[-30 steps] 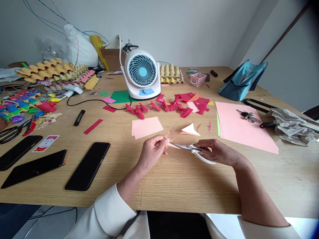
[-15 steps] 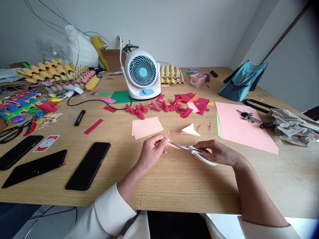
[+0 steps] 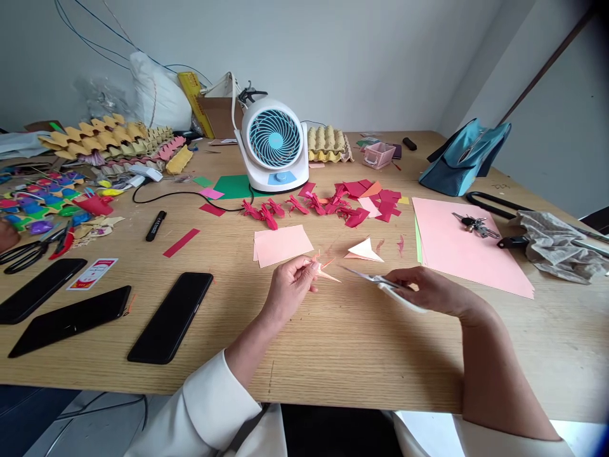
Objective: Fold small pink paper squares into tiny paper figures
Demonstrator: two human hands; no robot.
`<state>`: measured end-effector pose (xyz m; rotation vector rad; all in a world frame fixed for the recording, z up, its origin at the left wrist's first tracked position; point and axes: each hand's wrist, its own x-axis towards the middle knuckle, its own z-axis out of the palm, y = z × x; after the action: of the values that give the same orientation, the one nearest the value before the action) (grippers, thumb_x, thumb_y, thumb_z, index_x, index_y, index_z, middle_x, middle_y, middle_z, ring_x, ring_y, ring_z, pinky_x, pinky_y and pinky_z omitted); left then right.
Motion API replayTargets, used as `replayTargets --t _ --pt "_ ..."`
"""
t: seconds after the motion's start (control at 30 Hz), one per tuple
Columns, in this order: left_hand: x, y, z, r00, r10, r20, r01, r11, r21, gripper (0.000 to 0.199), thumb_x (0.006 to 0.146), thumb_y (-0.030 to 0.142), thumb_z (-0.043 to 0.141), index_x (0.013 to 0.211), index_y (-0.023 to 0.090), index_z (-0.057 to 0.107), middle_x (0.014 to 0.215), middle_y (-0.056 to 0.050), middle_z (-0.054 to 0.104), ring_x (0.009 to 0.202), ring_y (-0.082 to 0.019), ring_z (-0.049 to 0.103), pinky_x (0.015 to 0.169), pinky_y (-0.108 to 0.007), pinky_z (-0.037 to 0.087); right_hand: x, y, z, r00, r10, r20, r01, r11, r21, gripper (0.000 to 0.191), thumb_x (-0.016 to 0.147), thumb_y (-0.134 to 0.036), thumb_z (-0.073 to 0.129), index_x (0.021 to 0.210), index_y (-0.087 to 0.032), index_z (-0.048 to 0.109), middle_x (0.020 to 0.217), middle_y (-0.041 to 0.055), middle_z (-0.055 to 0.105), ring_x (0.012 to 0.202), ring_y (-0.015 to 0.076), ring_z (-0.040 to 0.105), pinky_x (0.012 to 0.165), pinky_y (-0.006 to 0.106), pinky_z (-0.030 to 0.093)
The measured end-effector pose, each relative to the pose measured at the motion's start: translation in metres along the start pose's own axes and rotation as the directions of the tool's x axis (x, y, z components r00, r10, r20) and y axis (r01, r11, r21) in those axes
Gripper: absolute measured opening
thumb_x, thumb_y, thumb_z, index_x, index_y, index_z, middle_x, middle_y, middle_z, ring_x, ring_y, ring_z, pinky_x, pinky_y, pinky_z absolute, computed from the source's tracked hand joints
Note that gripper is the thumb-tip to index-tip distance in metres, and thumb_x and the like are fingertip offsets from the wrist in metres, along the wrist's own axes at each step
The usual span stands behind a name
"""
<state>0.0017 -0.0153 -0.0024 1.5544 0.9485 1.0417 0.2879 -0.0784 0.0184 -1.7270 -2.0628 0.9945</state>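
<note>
Head view, item by item.

My left hand [image 3: 289,289]: closed in a pinch on the small folded peach paper piece [image 3: 323,271], held just above the wooden counter [image 3: 342,343], its thin point aimed toward my right.

My right hand [image 3: 425,291]: wrapped round the white-handled scissors [image 3: 385,284]. The blades point at the paper piece but stand a little apart from it; whether they are parted I cannot tell.

Handling note, as I judge it: to cut well I should keep the pinch close to the cut line so the thin paper does not flex, bring the blades in square to the fold, and take short snips near the pivot, not the tips.

Nearby: a peach paper rectangle [image 3: 281,244] and a pale folded triangle [image 3: 364,250] just beyond my hands; a row of red folded paper shapes [image 3: 304,206] further back; a white and blue desk fan [image 3: 275,146]; a large pink sheet [image 3: 464,247] with keys [image 3: 473,223] on it; a black phone [image 3: 171,316] to my left.
</note>
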Motion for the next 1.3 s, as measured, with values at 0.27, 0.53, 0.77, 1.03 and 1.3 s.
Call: replayTargets --t 0.27,0.53,0.77,1.03,1.3 --pt "0.001 -0.004 0.001 0.998 -0.062 0.002 0.062 0.996 -0.06 0.029 0.083 0.042 0.062 0.073 0.015 0.06 0.068 0.001 0.051 0.063 -0.01 0.051 0.05 -0.021 0.059 -0.015 0.065 -0.026 0.576 0.458 -0.677 -0.717 0.681 -0.15 0.039 0.081 -0.051 0.057 0.096 -0.019 0.073 0.08 0.0157 0.068 0.074 0.0293 0.06 0.068 0.044 0.038" --pt "-0.002 -0.003 0.003 0.996 -0.072 0.054 0.075 0.994 -0.074 0.03 0.084 0.043 0.061 0.075 0.014 0.062 0.073 0.0 0.054 0.066 -0.01 0.054 0.05 -0.02 0.058 -0.007 0.061 -0.016 0.444 0.32 -0.837 -0.735 0.664 -0.136 0.033 0.082 -0.043 0.056 0.087 -0.016 0.074 0.09 0.0238 0.067 0.084 0.0363 0.062 0.072 0.055 0.043" --pt "-0.005 -0.006 0.01 0.975 -0.113 0.192 0.121 0.992 -0.028 0.032 0.087 0.045 0.059 0.082 0.014 0.064 0.073 0.0 0.056 0.061 -0.009 0.054 0.053 -0.021 0.057 0.029 -0.048 0.05 0.871 -0.276 -0.407 0.359 0.922 0.144 0.024 0.089 -0.04 0.06 0.103 -0.022 0.067 0.098 0.0076 0.069 0.088 0.0206 0.065 0.08 0.034 0.052" --pt "-0.008 -0.005 0.017 0.955 -0.117 0.273 0.12 0.993 0.004 0.03 0.087 0.045 0.058 0.079 0.016 0.063 0.071 0.001 0.057 0.059 -0.01 0.055 0.053 -0.02 0.054 0.029 -0.059 0.065 0.898 -0.168 -0.406 0.324 0.878 0.353 0.027 0.088 -0.045 0.062 0.08 -0.02 0.063 0.077 0.0035 0.065 0.071 0.0164 0.058 0.068 0.029 0.047" --pt "-0.008 -0.008 0.018 0.967 -0.087 0.238 0.076 0.995 0.057 0.028 0.086 0.041 0.058 0.081 0.015 0.065 0.074 -0.001 0.059 0.059 -0.009 0.053 0.055 -0.022 0.057 0.04 -0.055 0.076 0.927 -0.093 -0.364 0.274 0.83 0.485 0.032 0.086 -0.048 0.063 0.077 -0.018 0.057 0.07 0.0004 0.057 0.063 0.0124 0.049 0.06 0.026 0.038"
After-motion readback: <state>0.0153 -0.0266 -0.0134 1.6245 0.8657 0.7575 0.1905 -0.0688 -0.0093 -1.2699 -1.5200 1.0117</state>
